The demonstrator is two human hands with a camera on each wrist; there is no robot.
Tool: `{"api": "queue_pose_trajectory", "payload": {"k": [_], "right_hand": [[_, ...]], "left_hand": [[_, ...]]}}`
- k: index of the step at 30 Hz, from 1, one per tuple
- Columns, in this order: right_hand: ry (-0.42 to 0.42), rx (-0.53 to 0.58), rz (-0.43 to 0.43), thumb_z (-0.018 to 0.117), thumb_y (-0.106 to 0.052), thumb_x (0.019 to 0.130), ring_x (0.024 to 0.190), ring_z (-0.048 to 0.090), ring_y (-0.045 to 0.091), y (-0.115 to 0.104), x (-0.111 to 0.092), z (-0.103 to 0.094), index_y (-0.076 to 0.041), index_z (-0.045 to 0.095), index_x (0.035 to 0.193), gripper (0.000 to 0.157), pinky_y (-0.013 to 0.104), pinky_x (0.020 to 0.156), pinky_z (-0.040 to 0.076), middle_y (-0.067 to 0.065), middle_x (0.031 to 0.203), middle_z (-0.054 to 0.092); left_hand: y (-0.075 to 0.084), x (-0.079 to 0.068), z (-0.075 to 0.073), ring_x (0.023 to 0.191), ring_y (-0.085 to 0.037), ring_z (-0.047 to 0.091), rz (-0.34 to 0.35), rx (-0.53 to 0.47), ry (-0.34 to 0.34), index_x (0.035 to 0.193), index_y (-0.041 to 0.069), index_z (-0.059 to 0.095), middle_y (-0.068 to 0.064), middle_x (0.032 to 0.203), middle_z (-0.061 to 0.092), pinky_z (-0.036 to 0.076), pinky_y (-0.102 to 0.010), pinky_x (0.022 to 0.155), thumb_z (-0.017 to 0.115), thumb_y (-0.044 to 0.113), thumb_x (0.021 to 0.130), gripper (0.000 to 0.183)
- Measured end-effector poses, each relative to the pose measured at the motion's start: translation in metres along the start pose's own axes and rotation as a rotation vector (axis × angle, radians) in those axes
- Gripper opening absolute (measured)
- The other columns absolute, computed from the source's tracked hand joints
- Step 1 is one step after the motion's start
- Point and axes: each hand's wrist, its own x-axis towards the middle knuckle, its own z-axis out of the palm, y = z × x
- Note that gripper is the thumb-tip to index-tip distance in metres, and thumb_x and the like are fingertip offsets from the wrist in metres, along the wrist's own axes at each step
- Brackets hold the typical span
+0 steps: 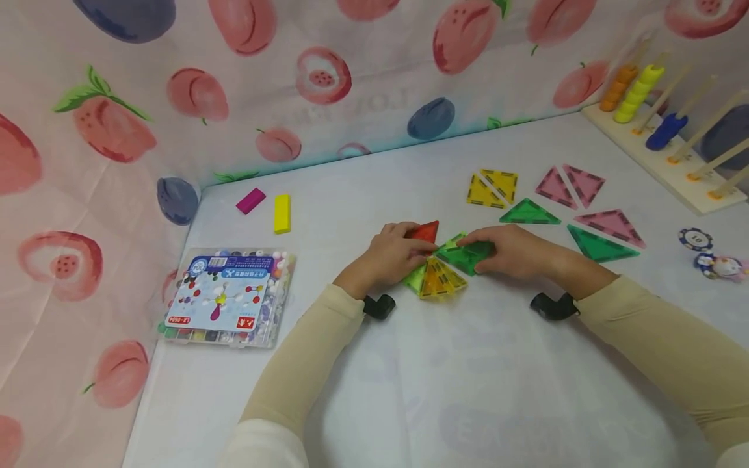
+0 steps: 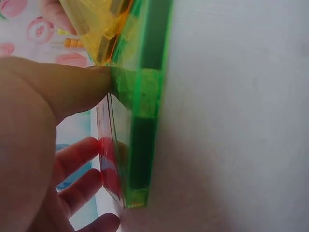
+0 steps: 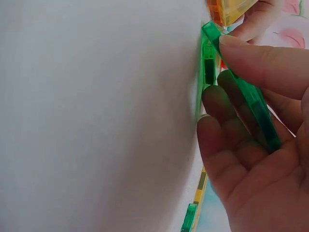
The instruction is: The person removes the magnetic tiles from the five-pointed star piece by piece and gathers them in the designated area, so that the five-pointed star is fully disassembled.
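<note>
Several translucent triangle tiles sit together on the table, among them a yellow tile [image 1: 441, 279], a red tile [image 1: 429, 232] and a light green tile [image 1: 414, 279]. The yellow tile stands raised at a tilt. My left hand [image 1: 393, 255] rests against this group from the left; its thumb [image 2: 72, 87] presses at the green tile's inner end, and loosely spread fingertips touch the outer side. My right hand [image 1: 512, 252] pinches a dark green triangle tile [image 3: 251, 96] between thumb and fingers, tilted beside another green tile [image 3: 209, 67] at the group's right.
Behind lie loose yellow tiles [image 1: 486, 195], pink tiles [image 1: 554, 187] and green tiles [image 1: 529, 213]. A bead-peg board [image 1: 673, 166], a poker chip [image 1: 695, 239] and a small figurine [image 1: 722, 266] are right. Leftward are a plastic parts box [image 1: 222, 296], a yellow block [image 1: 282, 213] and a magenta block [image 1: 251, 201].
</note>
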Motion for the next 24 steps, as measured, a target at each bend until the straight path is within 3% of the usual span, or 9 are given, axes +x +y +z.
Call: {"api": "queue_pose_trajectory", "payload": {"k": [24], "right_hand": [[-0.027, -0.045, -0.021, 0.070, -0.022, 0.078, 0.114, 0.042, 0.024, -0.0005, 0.0020, -0.0032, -0.022, 0.053, 0.123, 0.048, 0.047, 0.093, 0.034, 0.007, 0.128, 0.048]], "left_hand": [[-0.0010, -0.0023, -0.0025, 0.126, -0.023, 0.015, -0.020, -0.069, -0.072, 0.123, 0.047, 0.048, -0.001, 0.144, 0.015, 0.018, -0.041, 0.098, 0.043, 0.038, 0.093, 0.032]]}}
